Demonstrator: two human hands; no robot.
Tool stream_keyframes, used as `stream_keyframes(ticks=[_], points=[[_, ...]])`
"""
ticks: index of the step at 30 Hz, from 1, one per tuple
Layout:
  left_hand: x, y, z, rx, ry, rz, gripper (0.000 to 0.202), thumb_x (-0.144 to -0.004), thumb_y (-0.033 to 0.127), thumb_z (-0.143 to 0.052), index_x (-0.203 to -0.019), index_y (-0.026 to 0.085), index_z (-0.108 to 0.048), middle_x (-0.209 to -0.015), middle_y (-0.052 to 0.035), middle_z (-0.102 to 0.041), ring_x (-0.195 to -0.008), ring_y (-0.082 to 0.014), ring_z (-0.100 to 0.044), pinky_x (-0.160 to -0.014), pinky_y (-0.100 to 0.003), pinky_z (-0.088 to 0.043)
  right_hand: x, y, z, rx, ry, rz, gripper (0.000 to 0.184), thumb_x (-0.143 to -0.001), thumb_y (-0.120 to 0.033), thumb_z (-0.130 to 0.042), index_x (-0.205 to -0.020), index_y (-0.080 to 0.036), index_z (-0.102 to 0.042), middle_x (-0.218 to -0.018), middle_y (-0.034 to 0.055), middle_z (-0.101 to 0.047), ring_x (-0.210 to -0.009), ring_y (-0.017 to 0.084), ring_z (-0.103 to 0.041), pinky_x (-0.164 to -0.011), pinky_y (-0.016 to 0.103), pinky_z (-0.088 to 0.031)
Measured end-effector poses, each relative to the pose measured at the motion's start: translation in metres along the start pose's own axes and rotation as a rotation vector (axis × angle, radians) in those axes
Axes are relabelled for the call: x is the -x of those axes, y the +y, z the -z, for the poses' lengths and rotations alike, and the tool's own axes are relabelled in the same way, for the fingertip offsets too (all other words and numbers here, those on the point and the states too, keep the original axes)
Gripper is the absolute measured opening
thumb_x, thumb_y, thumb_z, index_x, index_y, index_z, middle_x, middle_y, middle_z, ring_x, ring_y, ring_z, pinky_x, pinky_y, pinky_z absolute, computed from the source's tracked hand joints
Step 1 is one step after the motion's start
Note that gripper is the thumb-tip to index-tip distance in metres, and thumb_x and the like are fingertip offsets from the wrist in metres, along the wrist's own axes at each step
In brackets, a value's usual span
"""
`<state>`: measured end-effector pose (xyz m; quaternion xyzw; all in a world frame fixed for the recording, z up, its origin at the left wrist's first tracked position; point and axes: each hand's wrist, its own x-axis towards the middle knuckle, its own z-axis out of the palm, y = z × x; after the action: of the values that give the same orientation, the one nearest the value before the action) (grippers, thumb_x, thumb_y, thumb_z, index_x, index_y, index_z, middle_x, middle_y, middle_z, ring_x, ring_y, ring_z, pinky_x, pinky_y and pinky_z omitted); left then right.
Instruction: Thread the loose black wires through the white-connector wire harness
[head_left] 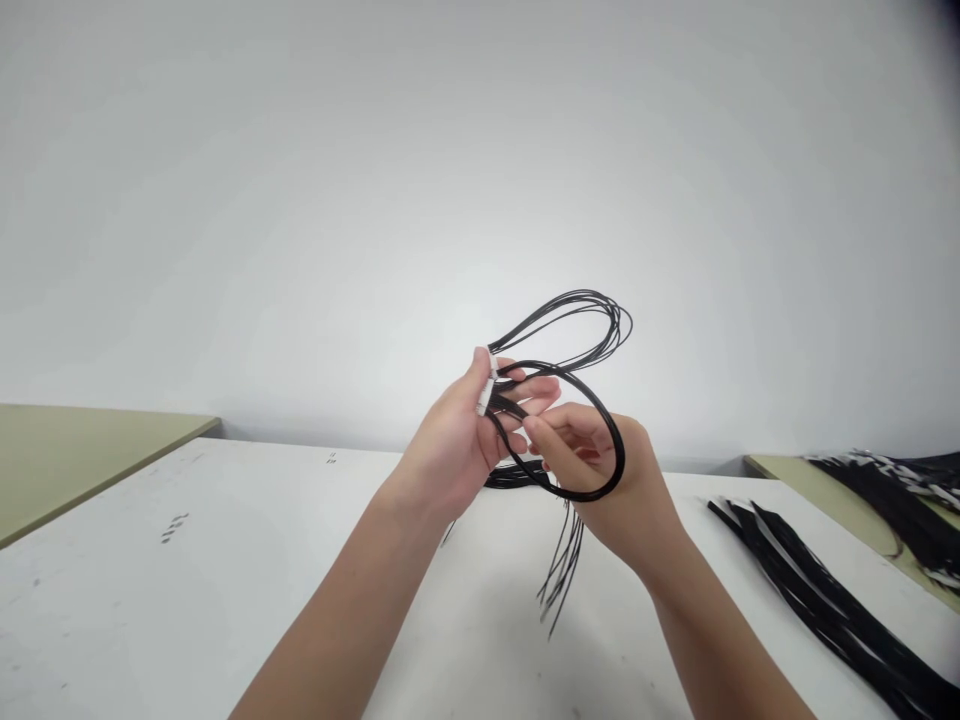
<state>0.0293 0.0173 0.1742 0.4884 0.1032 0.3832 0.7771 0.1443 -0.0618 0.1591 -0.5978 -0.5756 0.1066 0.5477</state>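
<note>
A bundle of thin black wires with a small white connector is held up above the white table. My left hand pinches the white connector between thumb and fingers. My right hand is closed on the wires just right of it, with a black loop coiled around its fingers. One arc of wire rises up and right from the connector. Loose wire ends hang down below my hands toward the table.
A row of black wire harnesses lies on the table at the right. More black harnesses are piled on a green table at far right. Another green table stands at the left. A plain white wall is behind.
</note>
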Motion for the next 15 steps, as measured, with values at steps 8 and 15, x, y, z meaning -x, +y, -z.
stream_keyframes(ticks=[8, 15], points=[[0.0004, -0.0025, 0.002, -0.054, 0.026, 0.01, 0.029, -0.091, 0.046, -0.044, -0.089, 0.019, -0.053, -0.086, -0.0051, -0.06, -0.058, -0.009, -0.054, -0.051, -0.021, -0.046, 0.0046, 0.0087, -0.0008, 0.224, 0.082, 0.127, 0.01, -0.082, -0.029, -0.058, -0.077, -0.029, -0.066, -0.063, -0.007, -0.062, -0.045, 0.008, -0.043, -0.044, 0.02, -0.033], [-0.0014, -0.0036, 0.0016, -0.022, 0.014, 0.04, 0.027, -0.092, 0.045, -0.044, -0.086, 0.019, -0.051, -0.079, -0.0019, -0.058, -0.052, -0.0072, -0.051, -0.052, -0.021, -0.047, 0.0044, -0.0004, 0.003, 0.065, -0.018, 0.122, 0.02, -0.084, -0.029, -0.057, -0.066, -0.021, -0.06, -0.056, -0.0038, -0.055, -0.049, 0.009, -0.045, -0.044, 0.021, -0.03]])
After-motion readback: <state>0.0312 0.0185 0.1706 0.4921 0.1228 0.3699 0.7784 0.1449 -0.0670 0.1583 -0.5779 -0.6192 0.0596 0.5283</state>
